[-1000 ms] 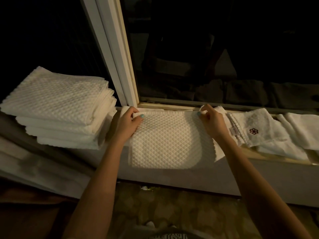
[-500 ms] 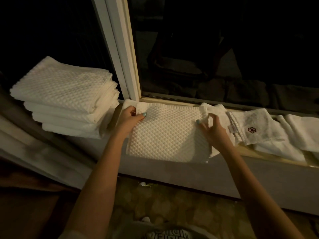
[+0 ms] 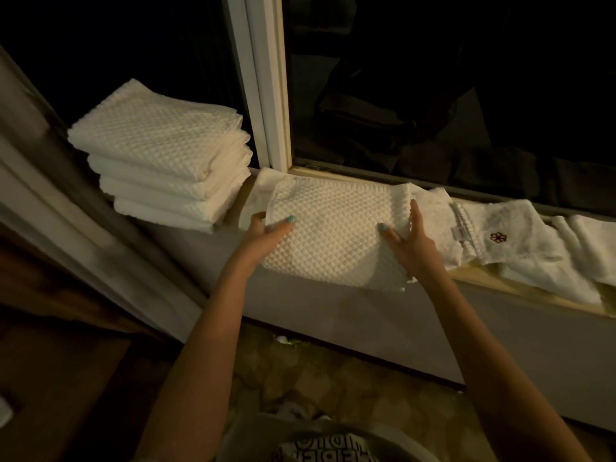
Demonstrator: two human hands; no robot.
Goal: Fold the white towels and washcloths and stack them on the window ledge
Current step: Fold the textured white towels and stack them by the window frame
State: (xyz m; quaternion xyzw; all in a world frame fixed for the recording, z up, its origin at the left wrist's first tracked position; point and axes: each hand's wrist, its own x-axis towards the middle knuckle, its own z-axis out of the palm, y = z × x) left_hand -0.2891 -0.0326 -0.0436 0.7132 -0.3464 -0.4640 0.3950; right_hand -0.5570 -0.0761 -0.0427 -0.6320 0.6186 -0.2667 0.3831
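A folded white waffle-weave towel point(image 3: 333, 228) lies on the window ledge point(image 3: 520, 290), its front part hanging over the edge. My left hand point(image 3: 266, 233) grips its left side, thumb on top and fingers underneath. My right hand point(image 3: 408, 243) holds its right side, thumb on top and fingers along the edge. A stack of several folded waffle towels point(image 3: 163, 155) sits on the ledge to the left. Unfolded white cloths, one with a small red flower logo point(image 3: 500, 238), lie to the right.
A white window frame post point(image 3: 263, 85) rises behind the towel, with dark glass on both sides. A curtain or wall edge point(image 3: 66, 221) runs down the left. Patterned carpet point(image 3: 333, 378) lies below the ledge.
Both hands slid from the towel's back corners to its sides, and the folded towel now sits partly off the ledge front. The view has shifted so the stack appears closer.
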